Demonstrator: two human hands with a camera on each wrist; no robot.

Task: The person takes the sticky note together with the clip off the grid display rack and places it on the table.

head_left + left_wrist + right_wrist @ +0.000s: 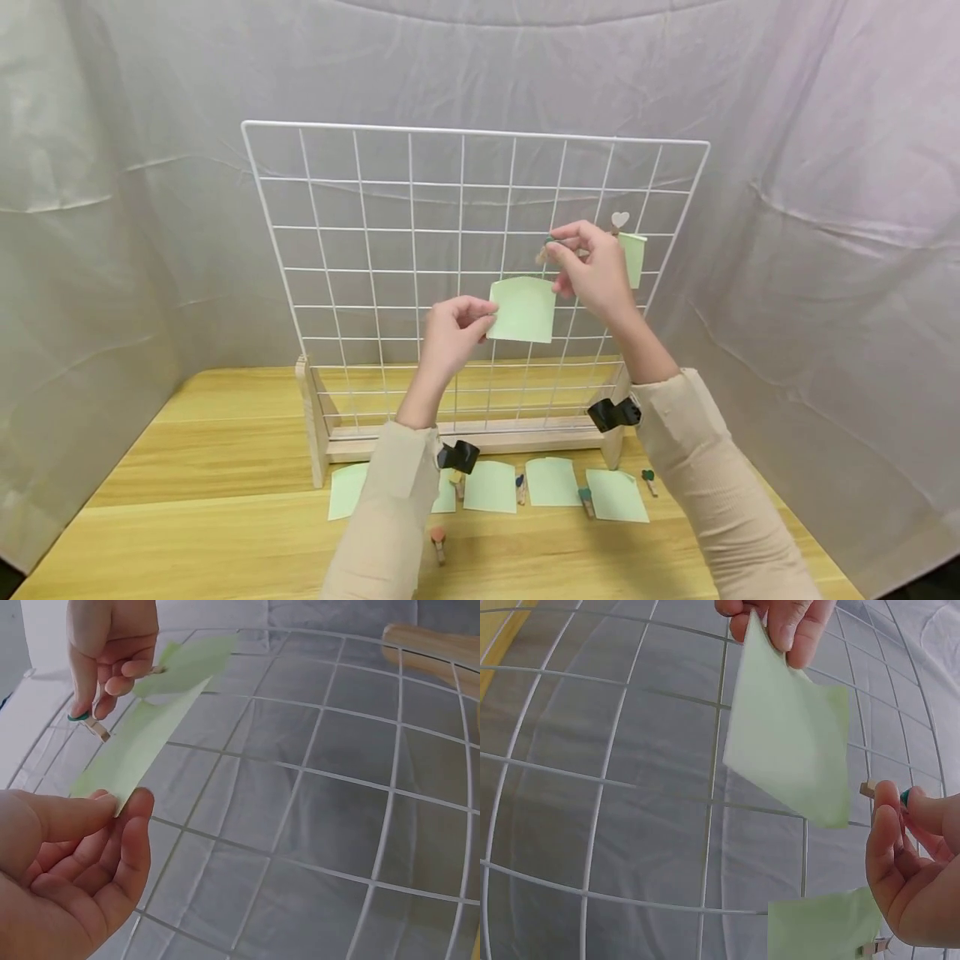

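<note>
In front of a white wire grid (pixel 462 225), my left hand (pixel 455 333) pinches the left edge of a light green paper note (pixel 522 310). Just above and right of that note, my right hand (pixel 596 271) pinches a small wooden clothespin (pixel 542 254) with a green top. The left wrist view shows the clothespin (pixel 96 729) apart from the note (pixel 142 746). Another green note (pixel 633 258) hangs at the grid's right side, partly behind my right hand, below a clothespin with a white heart (pixel 619 220).
The grid stands in a wooden base (pixel 465 440) on a wooden table (pixel 187 533). Before it lie several green notes (pixel 490 487) and small clothespins, among them one with an orange top (pixel 438 542) and one with a green top (pixel 649 482). Grey cloth (pixel 150 275) surrounds the table.
</note>
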